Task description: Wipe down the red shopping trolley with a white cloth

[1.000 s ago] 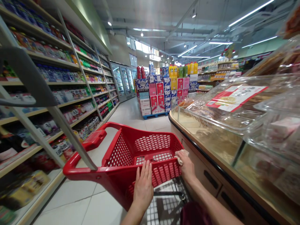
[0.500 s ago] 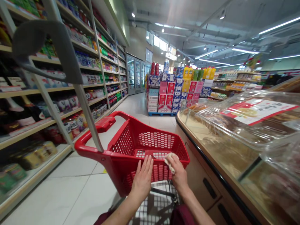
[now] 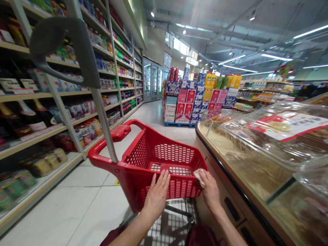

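A red plastic shopping cart (image 3: 138, 172) stands side-on in front of me, with perforated walls and a grey-handled metal pole (image 3: 104, 119) rising at its left. Flat against the near rim of its basket lies my left hand (image 3: 157, 191), fingers stretched out and holding nothing. My right hand (image 3: 211, 189) is at the basket's right-hand end, its fingers closed round a crumpled whitish cloth (image 3: 200, 176) that touches the rim. Part of the cloth is hidden under the fingers.
Close on the right runs a display counter (image 3: 217, 155) with clear-lidded food boxes (image 3: 282, 126). Drink shelves (image 3: 84, 92) line the left. A pallet stack of boxed drinks (image 3: 186, 106) stands ahead. White floor tiles (image 3: 82, 201) lie left of the cart.
My right hand has slid the cloth rightward along the rim to the basket's end. My left hand stays at the same part of the rim. The whole view has shifted slightly.
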The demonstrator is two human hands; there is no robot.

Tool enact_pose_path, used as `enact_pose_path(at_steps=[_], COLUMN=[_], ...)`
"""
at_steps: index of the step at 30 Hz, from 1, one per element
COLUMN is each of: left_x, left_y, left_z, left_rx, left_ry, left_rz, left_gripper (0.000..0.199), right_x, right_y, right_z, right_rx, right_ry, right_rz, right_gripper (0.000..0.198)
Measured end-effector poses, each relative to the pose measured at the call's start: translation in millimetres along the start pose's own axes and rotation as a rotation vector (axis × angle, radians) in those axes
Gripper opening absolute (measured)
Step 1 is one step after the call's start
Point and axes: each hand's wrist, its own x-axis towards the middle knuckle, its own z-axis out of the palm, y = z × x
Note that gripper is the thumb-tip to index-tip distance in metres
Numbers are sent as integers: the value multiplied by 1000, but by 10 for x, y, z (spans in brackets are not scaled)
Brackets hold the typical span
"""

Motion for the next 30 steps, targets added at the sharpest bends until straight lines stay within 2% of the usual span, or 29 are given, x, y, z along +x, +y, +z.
enact_pose_path(at_steps=[3, 8, 10, 12, 14, 18, 19, 23, 24, 25, 28, 30], left_x=[11, 28, 36, 47, 58, 62, 59, 43, 42, 43, 46, 43], left_y=[9, -35, -117, -209, -280, -316, -309, -262, -250, -240, -230, -235], left_z=[-39, -62, -67, -72, -78, -81, -79, -62, -59, -59, -64, -67], left_rx=[-35, -49, -27, 10, 45, 70, 73, 73, 72, 71, 73, 78], left_ry=[-54, -39, -19, -9, -14, -25, -21, -2, 0, 0, 6, 14], left_rz=[4, 11, 11, -19, -41, -34, -39, -35, -37, -40, -49, -43], left_gripper=[63, 61, 60, 60, 59, 55, 55, 57, 59, 60, 61, 60], right_x=[-14, -3, 28, 52, 60, 76, 86, 109, 106, 100, 99, 126], right_y=[43, -209, -124, -38, -77, -333, -340, -183, -171, -185, -281, -271], right_z=[8, 48, -3, -55, -68, -37, -46, -128, -139, -145, -161, -209], right_rx=[-19, 123, 66, -31, -82, -52, -67, -204, -204, -180, -75, -102], right_ry=[55, -54, -33, -13, -52, -191, -212, -205, -193, -186, -204, -224], right_rz=[101, -87, -21, 117, 171, 9, 9, 264, 283, 259, 60, 25], right_gripper=[47, 48, 46, 47, 46, 46, 48, 53, 53, 52, 49, 49])
